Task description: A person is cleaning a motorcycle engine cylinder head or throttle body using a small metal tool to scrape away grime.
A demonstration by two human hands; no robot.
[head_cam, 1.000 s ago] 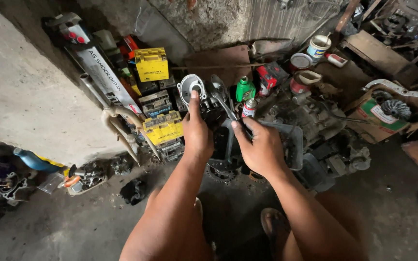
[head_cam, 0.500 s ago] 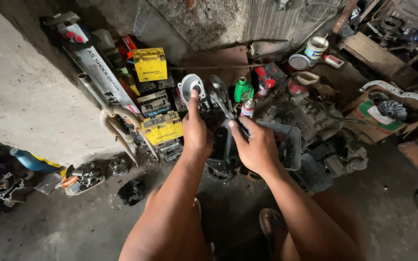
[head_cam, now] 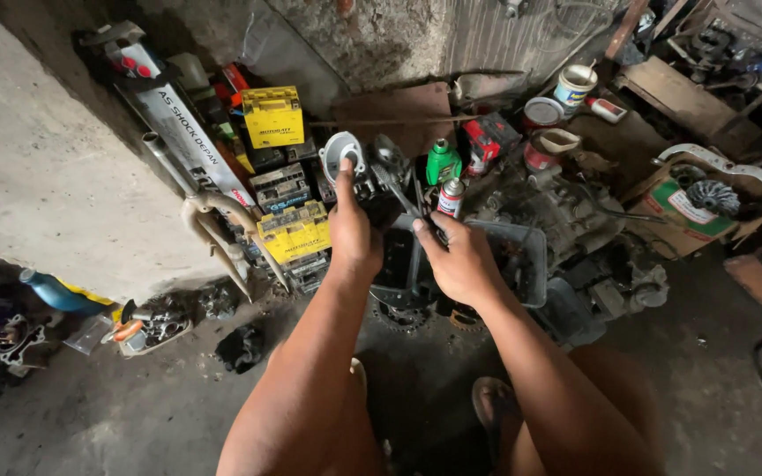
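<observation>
Cluttered workshop floor. Left hand (head_cam: 353,234) keeps gripping the metal part (head_cam: 365,172), right hand (head_cam: 460,260) closed on a tool (head_cam: 406,198) beside it; barely moved, tub (head_cam: 522,264) just under.

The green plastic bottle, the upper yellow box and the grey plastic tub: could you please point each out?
Green plastic bottle (head_cam: 442,164), head view, on its body.
Upper yellow box (head_cam: 272,115), head view, on its front face.
Grey plastic tub (head_cam: 535,264), head view, on its right wall.

Repair workshop: engine parts (head_cam: 557,211), yellow batteries (head_cam: 273,115), spray cans (head_cam: 451,197), oily floor (head_cam: 134,405).
</observation>
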